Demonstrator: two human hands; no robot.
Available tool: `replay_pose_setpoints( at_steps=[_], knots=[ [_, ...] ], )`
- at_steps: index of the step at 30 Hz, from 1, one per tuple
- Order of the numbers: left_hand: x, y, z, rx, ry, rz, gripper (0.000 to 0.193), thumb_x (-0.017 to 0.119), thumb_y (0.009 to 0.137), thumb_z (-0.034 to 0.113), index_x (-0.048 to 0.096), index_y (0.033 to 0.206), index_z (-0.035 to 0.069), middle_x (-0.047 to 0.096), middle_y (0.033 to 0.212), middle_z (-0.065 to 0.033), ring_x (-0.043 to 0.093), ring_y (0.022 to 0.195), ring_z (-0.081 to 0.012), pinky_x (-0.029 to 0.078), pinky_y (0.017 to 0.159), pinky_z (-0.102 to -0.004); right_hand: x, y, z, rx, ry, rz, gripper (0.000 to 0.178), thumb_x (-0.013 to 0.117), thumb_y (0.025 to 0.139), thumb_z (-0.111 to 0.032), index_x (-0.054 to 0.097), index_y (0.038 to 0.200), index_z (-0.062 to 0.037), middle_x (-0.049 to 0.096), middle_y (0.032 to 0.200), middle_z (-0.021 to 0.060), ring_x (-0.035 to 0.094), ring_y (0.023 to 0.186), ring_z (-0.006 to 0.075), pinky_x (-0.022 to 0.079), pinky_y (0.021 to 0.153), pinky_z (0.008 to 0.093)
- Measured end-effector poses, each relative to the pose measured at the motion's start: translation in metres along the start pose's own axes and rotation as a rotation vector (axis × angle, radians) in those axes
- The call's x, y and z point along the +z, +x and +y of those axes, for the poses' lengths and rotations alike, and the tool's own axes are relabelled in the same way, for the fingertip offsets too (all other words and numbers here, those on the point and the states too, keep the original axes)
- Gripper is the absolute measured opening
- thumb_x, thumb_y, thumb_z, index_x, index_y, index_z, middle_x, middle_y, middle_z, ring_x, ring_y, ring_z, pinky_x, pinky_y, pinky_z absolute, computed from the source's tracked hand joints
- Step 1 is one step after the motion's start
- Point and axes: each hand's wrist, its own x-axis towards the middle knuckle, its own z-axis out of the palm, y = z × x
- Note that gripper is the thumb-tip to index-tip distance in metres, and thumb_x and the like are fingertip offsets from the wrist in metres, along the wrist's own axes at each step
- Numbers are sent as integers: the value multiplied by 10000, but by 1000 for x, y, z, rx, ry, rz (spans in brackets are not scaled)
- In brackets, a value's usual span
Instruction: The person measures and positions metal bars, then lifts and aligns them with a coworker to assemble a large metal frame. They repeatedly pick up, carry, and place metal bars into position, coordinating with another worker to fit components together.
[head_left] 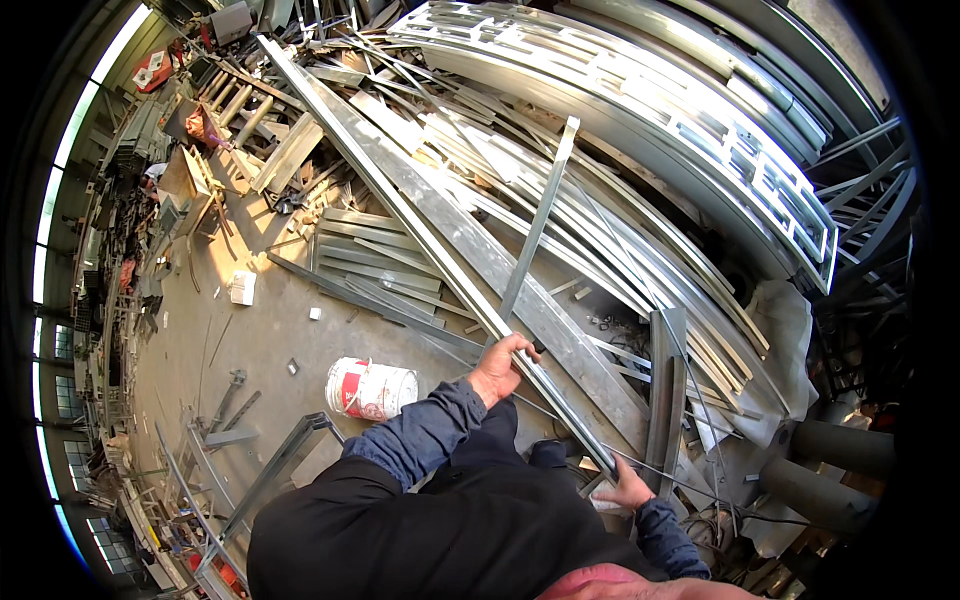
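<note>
A long, straight metal bar [462, 284] runs slantwise from the far left down to my body. My left hand [503, 368] is closed around it in front of my lap, thumb and fingers curled over the top. Close to the bar's near end, my right hand [629, 486] grips it, with part of the fingers hidden. Right alongside lies a wide grey metal plank [560, 335]. Beyond my left hand a narrow metal strip [541, 222] sticks up at a slant.
A white and red bucket [372, 389] stands on the concrete floor to my left. Piled metal strips [590, 262] fill the middle right. Behind them lies a large slotted metal frame [640, 90]. Thick grey pipes [825, 490] lie at the right, and an angled metal frame [275, 462] stands near left.
</note>
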Motion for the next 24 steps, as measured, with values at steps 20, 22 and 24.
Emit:
replay_pose_setpoints(
  at_steps=[20,22,24],
  knots=[
    [-145,135,74,-56,96,439,117,705,883,144,612,835,90,632,712,-82,652,652,-261,578,656,-442,73,-101,-72,552,74,255,403,716,871,-394,683,1102,-65,727,951,260,694,960,475,537,817,550],
    [-161,150,61,-73,84,509,119,695,878,131,603,835,70,620,701,-105,636,637,-268,555,622,-442,73,-117,-78,638,42,235,398,715,869,-390,685,1096,-65,728,951,259,695,959,474,538,818,549],
    [-171,159,49,-106,51,514,114,689,875,111,589,851,62,603,696,-112,610,616,-285,529,595,-446,76,-130,-80,697,15,211,392,714,868,-386,687,1091,-65,728,950,258,696,959,472,539,819,548]
  ],
)
